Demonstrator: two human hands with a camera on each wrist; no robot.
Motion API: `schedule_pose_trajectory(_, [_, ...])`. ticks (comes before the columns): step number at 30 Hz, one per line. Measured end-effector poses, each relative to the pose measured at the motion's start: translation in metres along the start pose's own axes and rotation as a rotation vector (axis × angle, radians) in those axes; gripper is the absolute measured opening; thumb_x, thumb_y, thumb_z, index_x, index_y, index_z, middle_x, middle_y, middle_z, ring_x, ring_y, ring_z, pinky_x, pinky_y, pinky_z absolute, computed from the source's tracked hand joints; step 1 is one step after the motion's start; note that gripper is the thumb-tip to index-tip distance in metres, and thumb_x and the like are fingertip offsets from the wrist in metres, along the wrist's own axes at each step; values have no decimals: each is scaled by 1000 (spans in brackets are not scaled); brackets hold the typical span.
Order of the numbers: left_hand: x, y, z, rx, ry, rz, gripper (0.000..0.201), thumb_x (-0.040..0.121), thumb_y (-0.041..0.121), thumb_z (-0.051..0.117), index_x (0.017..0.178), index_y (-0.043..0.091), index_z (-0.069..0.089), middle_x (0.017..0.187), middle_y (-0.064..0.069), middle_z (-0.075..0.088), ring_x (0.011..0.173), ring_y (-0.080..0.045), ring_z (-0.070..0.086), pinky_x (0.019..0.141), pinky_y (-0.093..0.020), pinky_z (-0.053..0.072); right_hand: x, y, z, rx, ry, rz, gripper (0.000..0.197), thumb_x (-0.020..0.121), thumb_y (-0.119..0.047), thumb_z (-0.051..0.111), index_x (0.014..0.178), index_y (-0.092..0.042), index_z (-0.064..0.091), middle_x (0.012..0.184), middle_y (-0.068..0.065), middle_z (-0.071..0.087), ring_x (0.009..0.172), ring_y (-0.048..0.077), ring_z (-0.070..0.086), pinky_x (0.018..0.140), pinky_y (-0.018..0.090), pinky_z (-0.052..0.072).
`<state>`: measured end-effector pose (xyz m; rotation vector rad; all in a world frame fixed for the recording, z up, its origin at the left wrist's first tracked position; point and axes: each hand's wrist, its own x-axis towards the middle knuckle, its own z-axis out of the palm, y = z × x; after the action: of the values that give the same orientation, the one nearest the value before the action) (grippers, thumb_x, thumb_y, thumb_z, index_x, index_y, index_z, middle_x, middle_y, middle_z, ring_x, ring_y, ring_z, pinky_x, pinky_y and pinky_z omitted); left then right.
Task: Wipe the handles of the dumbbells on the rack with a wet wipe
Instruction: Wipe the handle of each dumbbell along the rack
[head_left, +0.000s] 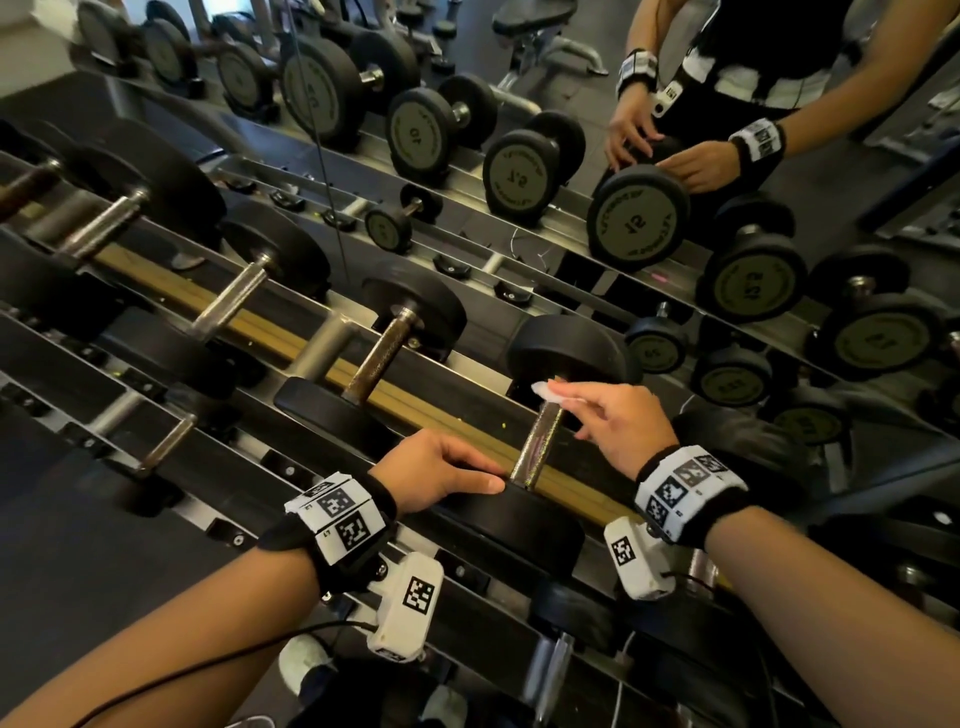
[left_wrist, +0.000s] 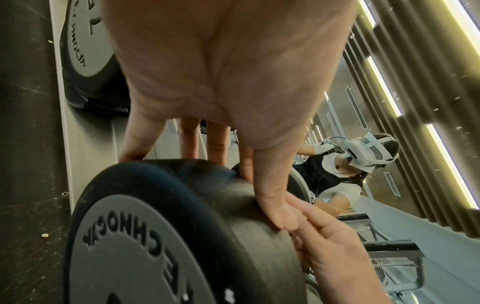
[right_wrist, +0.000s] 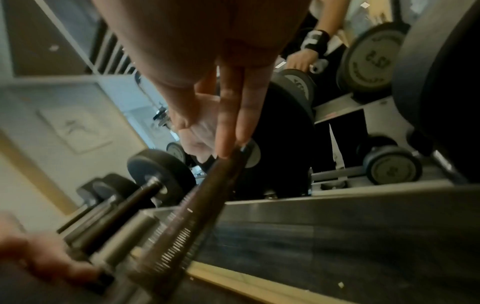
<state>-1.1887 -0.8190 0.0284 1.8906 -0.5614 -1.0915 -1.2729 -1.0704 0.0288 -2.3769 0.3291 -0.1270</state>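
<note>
Head view: my right hand (head_left: 618, 415) pinches the wet wipe (head_left: 558, 391) at the handle (head_left: 543, 441) far end
Left hand (head_left: 441, 467): fingers straight, steadying the near weight head (head_left: 519, 525) (no grip)
Advice: I'd wrap and twist; drag it nearward

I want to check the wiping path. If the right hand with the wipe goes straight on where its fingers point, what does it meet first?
Probably the far black round weight head of this dumbbell: the right hand pinches the white wet wipe at the far end of the metal handle. Depth is uncertain.
</note>
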Motion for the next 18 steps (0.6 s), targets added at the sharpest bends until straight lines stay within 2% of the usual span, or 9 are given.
schedule_pose_trajectory(2, [-1,1,0,4,2,-1,12,79,34,79,87,43,76,93,20,75,94,1,68,95,-24,48,-3,5,4,-221,-98,-16,29,98,-39,52,124,-44,62,106,-14,73,74,1,68,74,22,58])
schedule_pose_trajectory(4, [-2,2,0,4,-6,4,12,80,34,78,89,42,76,93,21,75,94,2,68,95,-24,47,-8,7,8,-288,-158,24,30,99,-37,52,126,-46,61,103,-12,73,67,-1,63,79,31,57])
schedule_pose_trajectory(6, [-2,2,0,3,-10,10,14,81,33,77,92,41,76,94,21,75,93,3,68,94,-23,48,-12,6,11,-195,-162,37,28,98,-35,54,122,-45,64,101,-18,72,64,-12,59,77,25,53])
schedule_pose_trajectory(9, [-3,1,1,3,1,11,17,80,34,77,96,38,76,95,19,75,92,2,68,92,-25,50,-22,3,14,-8,-231,33,27,96,-29,59,119,-38,68,106,-38,62,94,-23,55,91,9,43])
schedule_pose_trajectory(11, [-3,1,1,-6,5,8,16,79,35,78,95,38,77,92,21,75,89,4,69,91,-26,51,-26,1,15,14,-320,11,26,95,-29,59,118,-39,69,101,-47,56,94,-32,48,88,1,37])
schedule_pose_trajectory(13, [-3,0,1,-19,10,1,16,79,35,79,94,39,78,92,22,75,88,4,69,91,-26,51,-25,-1,13,56,-375,52,24,95,-33,60,114,-44,70,102,-40,63,85,-26,55,79,4,43])
schedule_pose_trajectory(14, [-3,0,1,-26,14,1,16,79,34,79,94,39,78,92,22,75,89,5,68,91,-26,51,-24,-2,12,92,-348,78,23,95,-35,60,113,-47,69,105,-34,66,79,-20,60,75,9,47])
schedule_pose_trajectory(16, [-3,-1,2,-38,17,7,16,79,33,79,94,39,78,92,24,74,89,7,67,92,-26,50,-18,-4,9,123,-198,92,25,97,-36,56,114,-51,66,113,-26,67,63,-4,66,68,18,52])
schedule_pose_trajectory(18, [-3,-1,2,-45,20,10,17,79,32,79,94,38,78,93,24,74,89,8,67,90,-24,50,-11,-5,7,94,-43,57,29,97,-34,53,119,-50,63,118,-22,67,55,6,66,69,25,56])
